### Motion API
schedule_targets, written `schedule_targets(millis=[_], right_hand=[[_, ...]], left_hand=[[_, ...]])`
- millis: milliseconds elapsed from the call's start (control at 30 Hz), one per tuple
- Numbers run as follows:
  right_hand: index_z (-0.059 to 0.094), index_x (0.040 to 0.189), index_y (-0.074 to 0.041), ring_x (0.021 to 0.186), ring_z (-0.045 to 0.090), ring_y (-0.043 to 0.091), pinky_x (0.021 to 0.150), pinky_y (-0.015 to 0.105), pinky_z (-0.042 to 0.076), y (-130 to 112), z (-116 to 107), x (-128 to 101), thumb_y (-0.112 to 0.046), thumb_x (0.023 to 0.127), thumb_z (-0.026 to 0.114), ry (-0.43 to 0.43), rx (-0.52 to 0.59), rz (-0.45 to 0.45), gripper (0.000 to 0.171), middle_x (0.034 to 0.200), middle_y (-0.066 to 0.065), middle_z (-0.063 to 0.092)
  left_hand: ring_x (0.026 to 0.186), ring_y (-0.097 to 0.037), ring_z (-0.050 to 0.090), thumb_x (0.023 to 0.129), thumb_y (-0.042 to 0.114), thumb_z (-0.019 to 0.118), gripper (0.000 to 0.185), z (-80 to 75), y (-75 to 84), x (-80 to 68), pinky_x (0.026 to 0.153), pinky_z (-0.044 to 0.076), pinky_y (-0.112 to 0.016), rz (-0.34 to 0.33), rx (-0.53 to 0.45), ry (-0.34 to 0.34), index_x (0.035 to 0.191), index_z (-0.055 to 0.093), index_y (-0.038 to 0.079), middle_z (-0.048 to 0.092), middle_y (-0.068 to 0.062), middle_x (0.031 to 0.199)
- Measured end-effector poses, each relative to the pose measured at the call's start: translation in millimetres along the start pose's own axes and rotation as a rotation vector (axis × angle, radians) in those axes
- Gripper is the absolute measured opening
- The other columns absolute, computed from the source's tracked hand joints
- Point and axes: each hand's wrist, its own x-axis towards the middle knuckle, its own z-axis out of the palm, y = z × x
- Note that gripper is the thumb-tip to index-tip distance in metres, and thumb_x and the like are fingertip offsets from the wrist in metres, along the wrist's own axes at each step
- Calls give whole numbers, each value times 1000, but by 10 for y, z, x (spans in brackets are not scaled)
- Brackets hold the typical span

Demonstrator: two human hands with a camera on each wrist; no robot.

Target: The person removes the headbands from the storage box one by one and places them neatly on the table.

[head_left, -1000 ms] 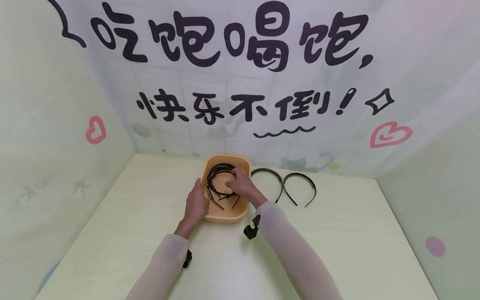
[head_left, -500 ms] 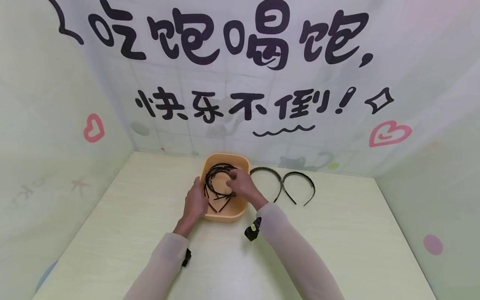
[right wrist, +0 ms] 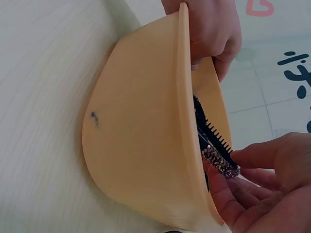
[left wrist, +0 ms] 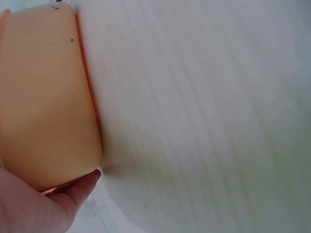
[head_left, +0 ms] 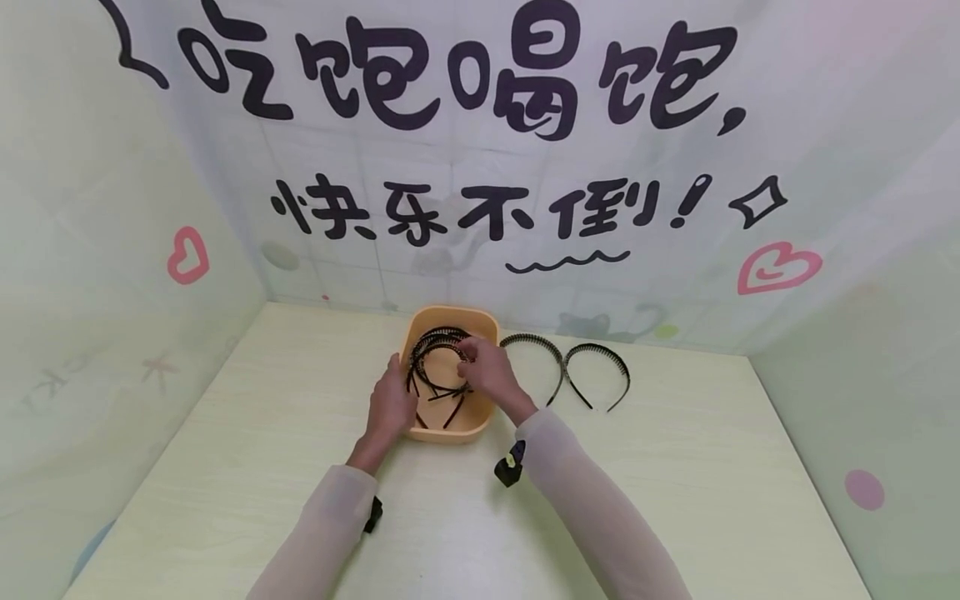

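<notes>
A: Headbands, black ones, sit in a pile in the orange tub [head_left: 450,432] near the far edge of the tabletop [head_left: 675,500]. Which hand is on them?

B: The right hand [head_left: 487,372]. It reaches into the tub from the right side, and its fingertips [right wrist: 228,194] pinch a sparkly toothed headband [right wrist: 221,162] at the top of its curve.

A: And the left hand [head_left: 390,408]?

B: It grips the tub's left rim, fingers curled over the edge. So the right hand is the nearer one to the headbands; the left only holds the tub.

A: Which way does the pinched headband lie?

B: Its curve points to the far edge, and its two open ends point back toward the person. Its long way runs from near to far. It rests on the pile of headbands [head_left: 435,379] in the tub.

A: Anything else?

B: Two more toothed headbands [head_left: 566,371] lie flat just right of the tub, side by side, curves also to the far edge.
</notes>
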Motion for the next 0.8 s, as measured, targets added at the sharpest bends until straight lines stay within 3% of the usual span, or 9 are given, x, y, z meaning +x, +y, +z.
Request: schedule_targets(millis=[133,300,533,800], right_hand=[[63,129,1,93,70,25,67,28,54,8,-34,-3,-3,93,61,18,10,26,36,115,16,70],[64,128,2,92,73,24,64,26,55,5,-83,-12,-1,94,60,10,66,67,34,115,17,69],[64,127,4,97,72,29,76,31,59,-3,-173,-49,2,92,62,14,180,126,35,119,21,68],[59,131,6,95,71,34,84,42,58,88,-284,-83,4,95,54,-4,305,174,36,123,27,64]], left_hand=[[98,-44,66,86,-9,50,73,8,-6,6,75,57,-49,-3,0,10,153,20,-8,50,-38,135],[109,-48,62,86,-10,47,72,9,-6,3,85,54,-53,-3,-19,16,153,20,-8,48,-37,139],[119,-50,56,85,-10,50,74,14,-6,11,94,50,-56,-11,-28,17,153,20,-8,47,-38,140],[117,-50,57,84,-10,48,75,12,1,16,94,50,-56,-21,-11,11,153,20,-7,49,-38,137]])
